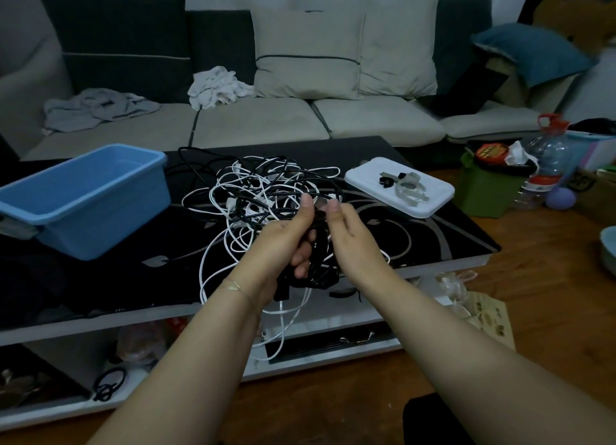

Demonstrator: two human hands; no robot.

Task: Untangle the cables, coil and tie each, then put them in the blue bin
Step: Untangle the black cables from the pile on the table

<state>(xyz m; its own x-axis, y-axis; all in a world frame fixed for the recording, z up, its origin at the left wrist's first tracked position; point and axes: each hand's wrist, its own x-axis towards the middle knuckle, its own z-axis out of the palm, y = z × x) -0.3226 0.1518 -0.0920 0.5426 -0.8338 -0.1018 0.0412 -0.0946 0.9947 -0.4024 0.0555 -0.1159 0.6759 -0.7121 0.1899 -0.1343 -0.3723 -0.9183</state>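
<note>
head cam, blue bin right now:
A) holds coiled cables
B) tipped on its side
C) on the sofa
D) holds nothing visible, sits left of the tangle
D. The blue bin stands upright on the black table, its visible inside bare, left of the cable tangle that both hands are working.

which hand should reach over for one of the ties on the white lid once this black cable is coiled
Probably the right hand: it sits nearer the white lid, which lies to its right, and only pinches the black cable. The left hand grips the coil.
</note>
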